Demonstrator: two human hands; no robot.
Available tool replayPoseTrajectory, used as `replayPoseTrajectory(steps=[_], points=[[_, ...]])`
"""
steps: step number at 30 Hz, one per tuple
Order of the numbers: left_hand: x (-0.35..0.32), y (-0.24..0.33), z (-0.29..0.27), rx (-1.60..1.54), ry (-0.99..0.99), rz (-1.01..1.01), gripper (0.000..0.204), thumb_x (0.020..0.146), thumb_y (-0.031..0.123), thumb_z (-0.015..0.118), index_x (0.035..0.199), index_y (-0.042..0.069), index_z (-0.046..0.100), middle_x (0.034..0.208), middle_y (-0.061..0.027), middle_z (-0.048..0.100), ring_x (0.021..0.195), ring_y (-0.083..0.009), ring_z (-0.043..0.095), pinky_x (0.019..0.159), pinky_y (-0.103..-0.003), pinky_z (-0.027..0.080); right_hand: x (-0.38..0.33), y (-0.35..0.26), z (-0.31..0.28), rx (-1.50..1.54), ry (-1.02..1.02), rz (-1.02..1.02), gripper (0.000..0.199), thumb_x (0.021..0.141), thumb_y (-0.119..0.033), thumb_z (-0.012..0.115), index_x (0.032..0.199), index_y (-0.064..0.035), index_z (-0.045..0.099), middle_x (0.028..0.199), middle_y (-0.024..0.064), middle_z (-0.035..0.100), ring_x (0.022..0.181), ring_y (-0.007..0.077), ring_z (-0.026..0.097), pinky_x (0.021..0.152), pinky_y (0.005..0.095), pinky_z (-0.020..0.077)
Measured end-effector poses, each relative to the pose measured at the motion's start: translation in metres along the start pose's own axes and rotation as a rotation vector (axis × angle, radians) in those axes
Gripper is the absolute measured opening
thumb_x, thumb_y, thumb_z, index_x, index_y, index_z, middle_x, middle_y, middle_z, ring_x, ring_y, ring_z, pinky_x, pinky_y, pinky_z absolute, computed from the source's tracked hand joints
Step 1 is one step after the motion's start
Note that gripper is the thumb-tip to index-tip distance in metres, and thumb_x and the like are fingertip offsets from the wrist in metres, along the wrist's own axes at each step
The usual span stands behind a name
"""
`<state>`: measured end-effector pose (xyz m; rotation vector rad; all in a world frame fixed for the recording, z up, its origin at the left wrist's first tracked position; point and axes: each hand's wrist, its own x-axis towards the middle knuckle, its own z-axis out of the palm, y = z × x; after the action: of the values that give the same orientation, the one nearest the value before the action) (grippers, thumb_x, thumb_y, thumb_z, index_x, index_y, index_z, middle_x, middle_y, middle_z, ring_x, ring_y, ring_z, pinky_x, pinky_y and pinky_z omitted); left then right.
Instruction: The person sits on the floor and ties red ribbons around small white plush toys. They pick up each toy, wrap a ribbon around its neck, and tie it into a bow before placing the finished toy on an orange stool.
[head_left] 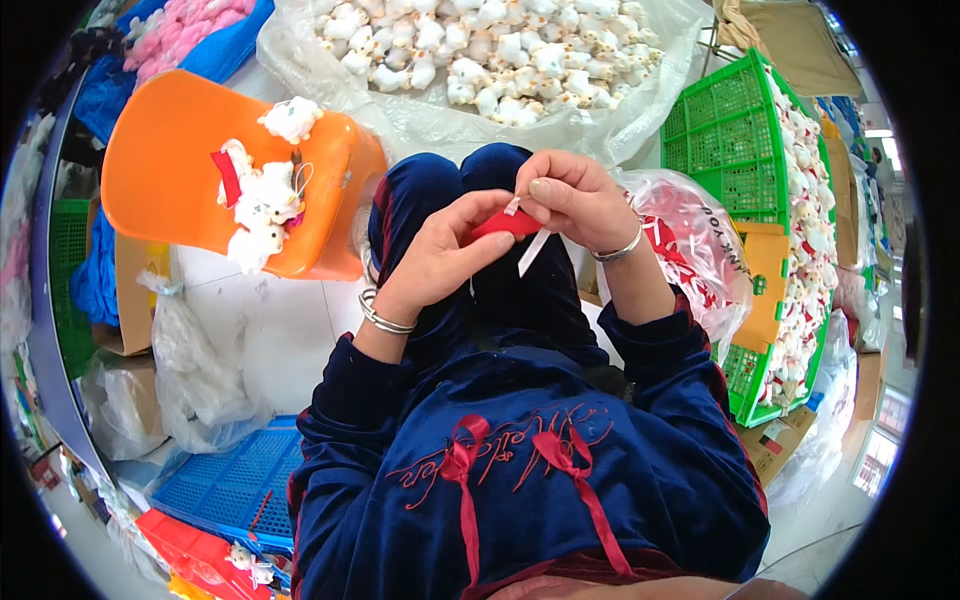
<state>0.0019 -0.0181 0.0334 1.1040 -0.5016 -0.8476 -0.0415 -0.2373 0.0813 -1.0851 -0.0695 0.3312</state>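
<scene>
Above my lap, my left hand (440,252) is closed on a small red cloth piece (506,223) with white at its end. The thumb and fingers of my right hand (582,200) pinch the upper tip of this piece, close against the left fingertips. A strip of white ribbon (533,254) hangs down below the right hand. Exactly what lies between the right fingertips is hidden. To the left, several small white plush toys (265,195) lie on an orange plastic chair (165,165), one with a red strip beside it.
A clear plastic bag (735,255) of red and white pieces stands by my right forearm. Beyond it, a green crate (715,125) holds many white toys. A large plastic sheet (300,50) full of white plush pieces spreads ahead. Blue crates (235,475) stand at lower left.
</scene>
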Motion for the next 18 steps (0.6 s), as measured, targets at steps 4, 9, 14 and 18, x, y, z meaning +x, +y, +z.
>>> replayPoseTrajectory(steps=[4,9,14,18], points=[[-0.012,-0.008,-0.013,-0.129,0.19,-0.116,0.024,0.103,0.015,0.061,0.122,0.001,0.066,0.092,-0.0014,0.071,0.073,-0.0048,0.064,0.064,-0.018,0.049,0.009,0.018,-0.018,0.006,0.19,0.103,0.015,0.104,-0.016,0.059,0.113,-0.0044,0.063,0.078,-0.0039,0.054,0.057,0.001,0.033,0.05,0.0168,0.0234],[-0.023,-0.009,-0.026,-0.048,0.254,-0.216,0.02,0.103,0.018,0.062,0.114,0.003,0.07,0.082,-0.0003,0.069,0.056,-0.0021,0.053,0.049,-0.016,0.039,0.009,0.026,-0.031,-0.475,0.35,0.08,0.021,0.102,-0.018,0.061,0.115,-0.0016,0.065,0.088,0.001,0.064,0.071,0.0077,0.055,0.063,0.0223,0.0447],[-0.024,0.015,-0.015,0.143,0.185,-0.223,0.017,0.1,0.015,0.065,0.102,0.001,0.074,0.084,0.001,0.069,0.074,-0.0055,0.061,0.065,-0.022,0.049,0.018,0.013,0.003,-0.951,0.076,-0.174,0.028,0.099,-0.018,0.064,0.12,-0.0002,0.063,0.104,0.0091,0.07,0.1,0.0185,0.066,0.09,0.0316,0.0525],[-0.024,0.019,-0.024,0.207,0.19,-0.192,0.017,0.098,0.016,0.066,0.098,0.0,0.073,0.082,0.0018,0.068,0.075,-0.0056,0.06,0.068,-0.023,0.05,0.025,0.018,0.011,-0.937,-0.072,0.126,0.019,0.099,-0.018,0.065,0.099,0.0011,0.067,0.078,0.0056,0.064,0.071,0.0143,0.057,0.066,0.0297,0.047]])
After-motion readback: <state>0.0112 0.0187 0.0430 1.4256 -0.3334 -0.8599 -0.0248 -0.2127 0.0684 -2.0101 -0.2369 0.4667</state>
